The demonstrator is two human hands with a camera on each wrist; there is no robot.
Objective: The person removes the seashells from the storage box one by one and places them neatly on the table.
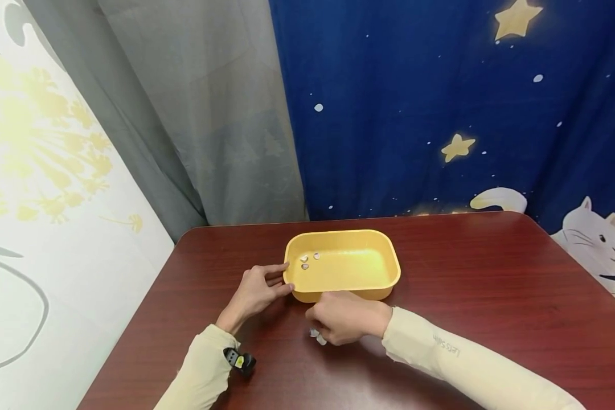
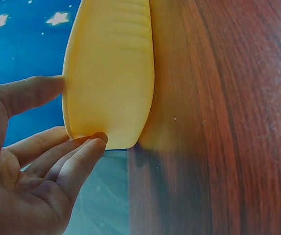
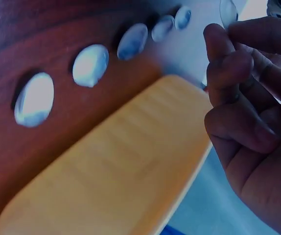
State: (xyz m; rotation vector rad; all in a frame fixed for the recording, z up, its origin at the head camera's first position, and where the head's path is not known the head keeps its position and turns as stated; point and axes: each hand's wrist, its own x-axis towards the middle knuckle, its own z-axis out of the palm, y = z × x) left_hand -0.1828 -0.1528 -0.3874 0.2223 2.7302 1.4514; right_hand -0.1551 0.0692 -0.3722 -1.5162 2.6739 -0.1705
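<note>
A yellow plastic basin [image 1: 345, 291] stands in the middle of the table in the head view, with three small seashells [image 1: 304, 262] inside at its left end. My left hand [image 1: 258, 291] holds that end, thumb and fingers spread along the rim; the left wrist view shows its fingertips [image 2: 100, 137] against the basin's end. My right hand [image 1: 349, 318] is in front of the near wall, fingers bent. At its fingertips, in the right wrist view, the thumb and index finger pinch a pale shell [image 3: 228, 12]. Pale shells [image 1: 321, 340] also lie beneath this hand.
In the right wrist view, several glossy oval shells [image 3: 90, 65] lie in a row on the dark red wooden table [image 1: 461, 267], alongside the basin. Grey and blue curtains [image 1: 389, 114] hang behind the far edge. A white patterned panel [image 1: 72, 239] rises at left.
</note>
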